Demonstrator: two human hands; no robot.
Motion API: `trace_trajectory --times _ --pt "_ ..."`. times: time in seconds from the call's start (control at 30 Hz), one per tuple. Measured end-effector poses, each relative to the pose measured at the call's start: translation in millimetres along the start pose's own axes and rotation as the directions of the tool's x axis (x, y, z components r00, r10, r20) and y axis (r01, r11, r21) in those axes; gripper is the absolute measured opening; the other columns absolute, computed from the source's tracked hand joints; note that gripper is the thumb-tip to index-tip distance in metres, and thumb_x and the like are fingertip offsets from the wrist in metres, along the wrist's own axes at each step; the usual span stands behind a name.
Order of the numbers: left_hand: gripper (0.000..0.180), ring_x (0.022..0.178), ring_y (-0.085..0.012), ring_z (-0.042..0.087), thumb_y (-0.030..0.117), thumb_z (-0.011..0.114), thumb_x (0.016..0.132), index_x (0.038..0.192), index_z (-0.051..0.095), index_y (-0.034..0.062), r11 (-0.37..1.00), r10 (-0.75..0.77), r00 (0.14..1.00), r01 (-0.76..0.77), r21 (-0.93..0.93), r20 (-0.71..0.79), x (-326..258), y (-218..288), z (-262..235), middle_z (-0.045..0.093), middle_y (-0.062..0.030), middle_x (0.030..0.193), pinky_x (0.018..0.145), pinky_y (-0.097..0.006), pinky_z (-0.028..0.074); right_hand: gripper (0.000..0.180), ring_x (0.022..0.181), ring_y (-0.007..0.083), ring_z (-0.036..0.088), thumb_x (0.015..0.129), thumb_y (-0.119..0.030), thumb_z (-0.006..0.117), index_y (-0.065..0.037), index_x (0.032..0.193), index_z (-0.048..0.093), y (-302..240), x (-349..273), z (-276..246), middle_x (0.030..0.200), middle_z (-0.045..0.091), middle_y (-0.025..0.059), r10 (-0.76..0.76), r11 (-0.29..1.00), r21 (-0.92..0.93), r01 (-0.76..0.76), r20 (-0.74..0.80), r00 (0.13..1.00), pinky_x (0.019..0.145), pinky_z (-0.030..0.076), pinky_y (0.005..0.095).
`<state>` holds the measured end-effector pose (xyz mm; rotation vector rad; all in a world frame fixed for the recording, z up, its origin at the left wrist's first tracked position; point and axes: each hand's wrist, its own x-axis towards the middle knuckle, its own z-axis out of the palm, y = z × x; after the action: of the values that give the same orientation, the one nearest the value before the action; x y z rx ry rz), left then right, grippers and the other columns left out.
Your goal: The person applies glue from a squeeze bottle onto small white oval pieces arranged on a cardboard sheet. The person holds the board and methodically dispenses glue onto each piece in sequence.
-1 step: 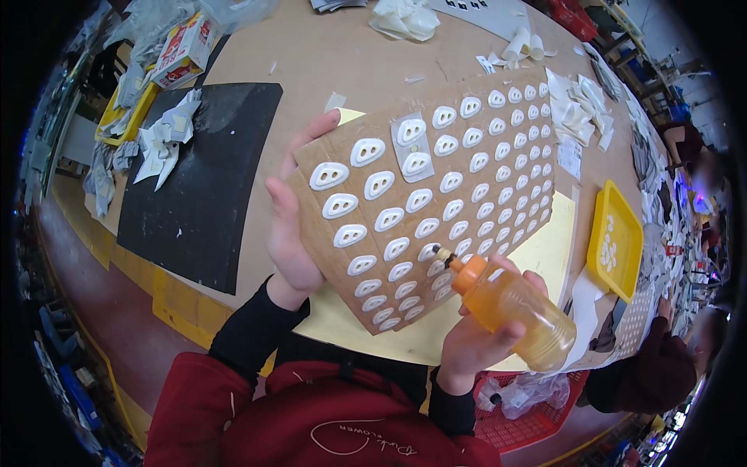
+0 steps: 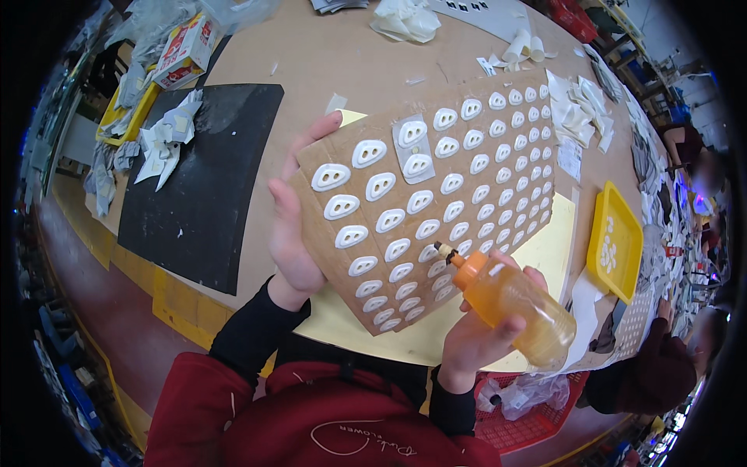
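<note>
Above the brown table [image 2: 327, 62], a cardboard sheet [image 2: 436, 194] covered in white oval pieces is gripped by the left hand [image 2: 292, 226] and tilted up, so the rows can be reached. An orange glue bottle [image 2: 510, 307] is squeezed tight in the right hand [image 2: 478, 342], its tip laid against the sheet's lower rows.

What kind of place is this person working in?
Probably a small factory workbench: the left hand holds a brown cardboard sheet lined with white oval rings, the right hand an orange glue-type squeeze bottle, beside a yellow plastic tray.
</note>
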<state>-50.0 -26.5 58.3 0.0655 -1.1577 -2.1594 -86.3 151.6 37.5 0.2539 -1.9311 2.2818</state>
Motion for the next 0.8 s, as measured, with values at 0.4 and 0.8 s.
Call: trace_trajectory --times 0.4,0.8 --pt "0.073 0.116 -0.0226 0.043 0.06 0.027 0.087 0.132 0.026 0.0012 1.0 -0.015 1.0 0.015 0.012 -0.015 3.8 0.3 -0.8 0.041 -0.0147 0.124 0.097 -0.036 0.037 0.063 0.1 0.0289 0.055 0.078 -0.051 0.06 -0.004 0.114 0.037 5.9 7.0 10.0 0.104 0.055 0.0218 -0.05 0.997 0.056 0.049 0.011 0.999 0.081 0.048 0.0374" --pt "0.073 0.114 -0.0253 0.046 0.057 0.029 0.089 0.13 0.026 -0.0023 1.0 0.0 1.0 0.0 0.003 -0.016 3.3 1.3 3.4 0.044 -0.019 0.122 0.095 -0.038 0.04 0.067 0.098 0.0277 0.055 0.077 -0.056 0.058 -0.005 0.115 0.037 -3.4 -7.6 17.8 0.104 0.057 0.022 -0.18 0.982 -0.036 0.185 0.112 0.977 0.08 0.048 0.0353"
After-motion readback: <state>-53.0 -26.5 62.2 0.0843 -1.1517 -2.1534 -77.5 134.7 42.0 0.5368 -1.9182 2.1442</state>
